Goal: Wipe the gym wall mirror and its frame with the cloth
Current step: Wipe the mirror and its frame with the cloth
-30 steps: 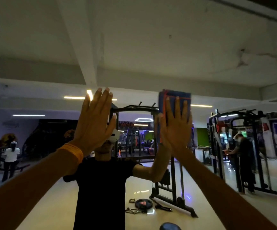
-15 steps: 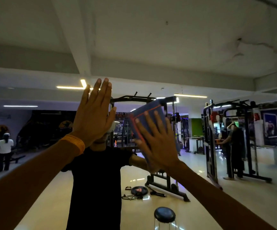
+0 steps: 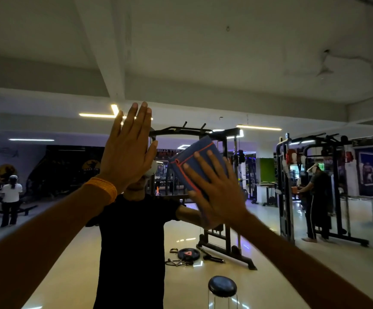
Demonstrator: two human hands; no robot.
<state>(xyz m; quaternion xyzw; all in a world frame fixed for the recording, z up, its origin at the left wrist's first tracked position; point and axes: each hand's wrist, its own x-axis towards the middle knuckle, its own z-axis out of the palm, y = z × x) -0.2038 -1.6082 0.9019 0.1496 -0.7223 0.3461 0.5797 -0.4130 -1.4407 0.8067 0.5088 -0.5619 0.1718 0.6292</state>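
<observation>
The wall mirror (image 3: 203, 63) fills the whole view and reflects the gym and a person in a black shirt. My left hand (image 3: 128, 148) lies flat against the glass with straight fingers, an orange band on its wrist. To its right, my right hand (image 3: 214, 188) presses a folded blue cloth (image 3: 194, 157) with orange stitching onto the glass, fingers spread and straight. The cloth is tilted, its top corner leaning right. No frame edge of the mirror shows clearly.
A dark round-topped stool or stand (image 3: 222, 286) sits low in the middle, close to the mirror. Reflected in the glass are a black cable rack (image 3: 228, 239), a weight plate (image 3: 188, 254) on the floor, and people at the left and right.
My right hand has slid the cloth down and to the left across the glass, tilting it. The left hand stays flat in the same spot.
</observation>
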